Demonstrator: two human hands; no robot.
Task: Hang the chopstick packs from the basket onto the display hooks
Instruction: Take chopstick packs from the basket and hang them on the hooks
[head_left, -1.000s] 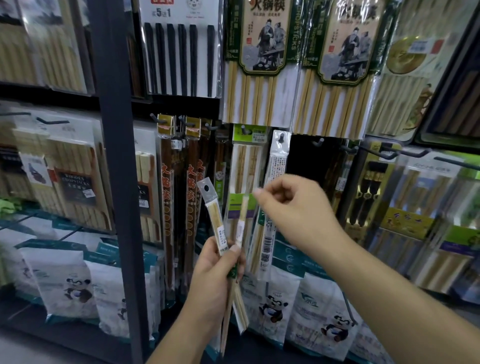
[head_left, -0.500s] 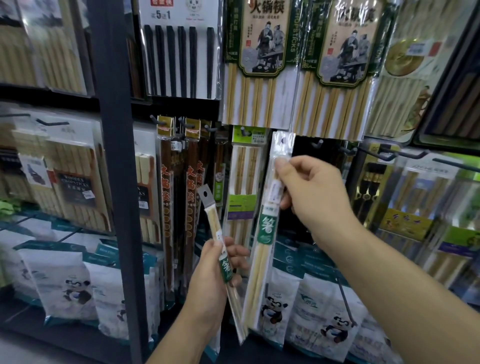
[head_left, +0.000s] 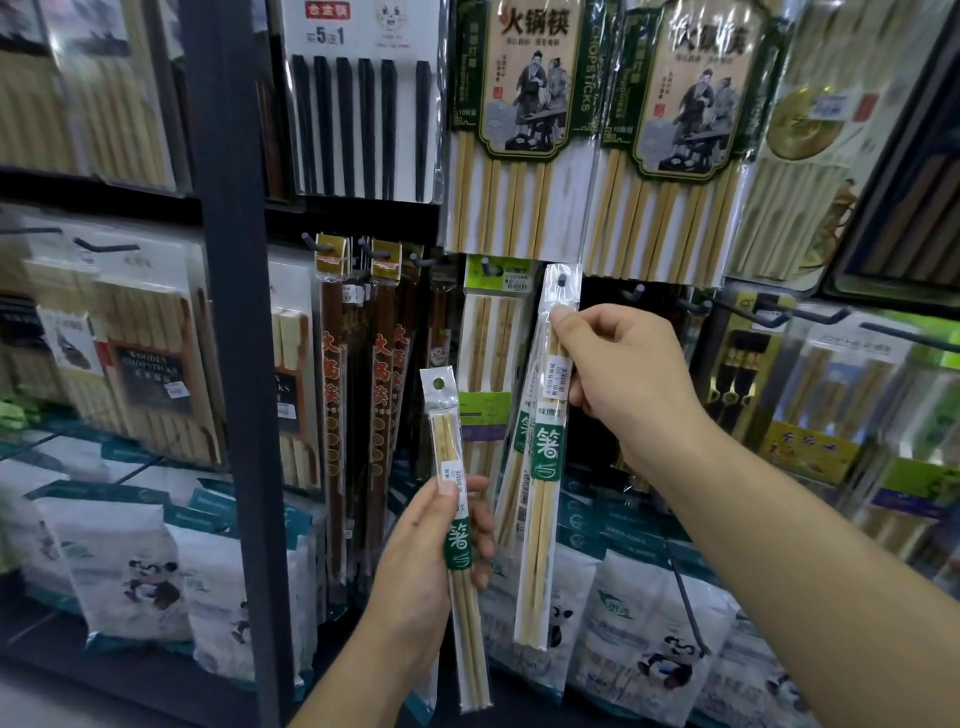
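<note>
Several rows of hanging stock fill the display rack (head_left: 228, 364) across the whole frame, so we should keep the move small and aimed at one peg only. Our right hand (head_left: 623, 384), just right of centre, pinches the upper part of a chopstick pack (head_left: 545, 499) between thumb and curled fingers. Our left hand (head_left: 426, 561), at lower centre, grips a second pack (head_left: 448, 431) round its green band and holds it upright in front of the rack.

We judge the step in hand to be seating the right-hand pack. Its punched hole sits at a display hook (head_left: 561, 281), where a dark spot shows through the plastic, though we cannot tell whether the peg is fully through. To do it well, we would keep the header flat to the rack and push it straight back along the peg. Only then would we loosen the pinch, letting it hang in front of the hung pack (head_left: 521, 439) behind it.

Each pack is a slim clear sleeve holding pale bamboo sticks. It has a green band bearing a white character, a small white barcode sticker and a round hole in its header.
</note>
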